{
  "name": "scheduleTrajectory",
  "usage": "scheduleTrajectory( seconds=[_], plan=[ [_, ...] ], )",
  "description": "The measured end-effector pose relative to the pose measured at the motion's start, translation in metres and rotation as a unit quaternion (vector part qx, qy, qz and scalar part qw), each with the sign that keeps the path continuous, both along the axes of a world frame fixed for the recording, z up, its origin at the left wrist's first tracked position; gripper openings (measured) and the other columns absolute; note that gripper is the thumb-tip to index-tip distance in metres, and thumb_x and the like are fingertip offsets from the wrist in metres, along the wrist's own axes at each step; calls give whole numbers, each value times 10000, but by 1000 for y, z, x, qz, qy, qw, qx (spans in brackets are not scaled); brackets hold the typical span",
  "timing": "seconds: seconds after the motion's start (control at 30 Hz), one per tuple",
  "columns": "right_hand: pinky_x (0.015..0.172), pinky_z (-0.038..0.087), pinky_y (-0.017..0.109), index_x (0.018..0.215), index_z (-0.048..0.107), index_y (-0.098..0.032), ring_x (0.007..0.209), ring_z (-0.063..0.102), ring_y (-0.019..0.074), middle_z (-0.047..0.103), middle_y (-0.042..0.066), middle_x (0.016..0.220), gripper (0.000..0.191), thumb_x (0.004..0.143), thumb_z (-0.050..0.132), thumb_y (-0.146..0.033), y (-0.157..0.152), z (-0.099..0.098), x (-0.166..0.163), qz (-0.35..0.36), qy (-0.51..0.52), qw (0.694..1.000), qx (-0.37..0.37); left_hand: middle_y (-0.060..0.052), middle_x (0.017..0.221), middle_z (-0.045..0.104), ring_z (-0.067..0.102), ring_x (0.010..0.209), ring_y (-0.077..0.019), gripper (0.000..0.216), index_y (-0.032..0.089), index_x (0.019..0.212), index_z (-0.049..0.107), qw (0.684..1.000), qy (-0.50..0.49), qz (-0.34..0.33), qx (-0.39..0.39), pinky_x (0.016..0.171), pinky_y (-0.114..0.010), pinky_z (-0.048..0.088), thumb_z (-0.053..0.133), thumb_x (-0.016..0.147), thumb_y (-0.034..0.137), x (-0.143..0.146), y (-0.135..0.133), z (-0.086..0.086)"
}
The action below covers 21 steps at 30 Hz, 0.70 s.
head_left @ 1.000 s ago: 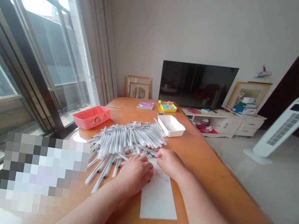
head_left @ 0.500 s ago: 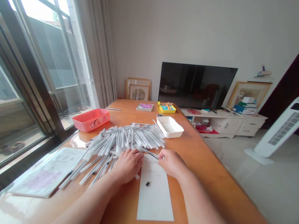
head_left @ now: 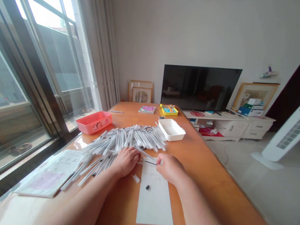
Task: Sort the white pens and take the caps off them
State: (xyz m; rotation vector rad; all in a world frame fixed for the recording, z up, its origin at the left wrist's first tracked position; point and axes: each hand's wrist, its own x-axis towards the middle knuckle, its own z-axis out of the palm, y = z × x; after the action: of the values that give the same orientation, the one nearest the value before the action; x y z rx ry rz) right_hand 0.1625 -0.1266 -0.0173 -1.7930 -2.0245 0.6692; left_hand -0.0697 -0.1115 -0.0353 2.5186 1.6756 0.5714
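A large heap of white pens (head_left: 123, 140) lies across the orange wooden table (head_left: 204, 165). My left hand (head_left: 126, 160) rests palm down at the near edge of the heap, fingers curled over pens. My right hand (head_left: 170, 168) pinches the end of a thin dark pen refill (head_left: 149, 162) that runs between both hands. Below them lies a white paper sheet (head_left: 154, 197) with a small black cap (head_left: 147, 187) on it. A clear pen cap (head_left: 136, 178) lies just left of the sheet.
A red plastic basket (head_left: 94, 122) stands at the left, a white tray (head_left: 171, 129) beyond the heap. A notebook (head_left: 52, 173) lies near left. A book (head_left: 147, 109) and yellow box (head_left: 168, 110) sit at the far end, with a TV (head_left: 199, 86) and a fan (head_left: 294, 130) behind.
My left hand moved left off the paper onto the pens, uncovering the black cap and a clear cap. The right hand kept its pinch on the refill.
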Motion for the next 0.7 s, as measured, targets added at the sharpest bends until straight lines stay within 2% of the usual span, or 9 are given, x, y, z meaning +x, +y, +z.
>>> scheduleTrajectory(
  seconds=[0.27,0.47,0.7],
  plan=[
    [571,273,264,795,648,-269,646,544,152,677,-27,749,156,699,645,-145,-4,-1,-2,33,0,999,-2,-78,1066,657,607,998,-201,335,198,1087,688,999,-38,-8,16,985,-379,436,368,998,243,-7,8,-6],
    [562,279,245,854,631,-263,672,553,146,678,-26,811,217,667,668,-159,-5,1,3,51,3,999,-19,-77,1002,669,612,978,-215,279,187,974,689,995,-100,-17,20,960,-362,458,434,887,113,-9,6,-10],
    [546,276,252,804,624,-238,628,551,145,665,-20,736,158,673,654,-155,-4,0,7,83,13,995,-47,-55,904,670,621,884,-210,274,196,840,678,992,-127,-17,9,861,-332,470,449,803,50,-10,-12,-1]
  ],
)
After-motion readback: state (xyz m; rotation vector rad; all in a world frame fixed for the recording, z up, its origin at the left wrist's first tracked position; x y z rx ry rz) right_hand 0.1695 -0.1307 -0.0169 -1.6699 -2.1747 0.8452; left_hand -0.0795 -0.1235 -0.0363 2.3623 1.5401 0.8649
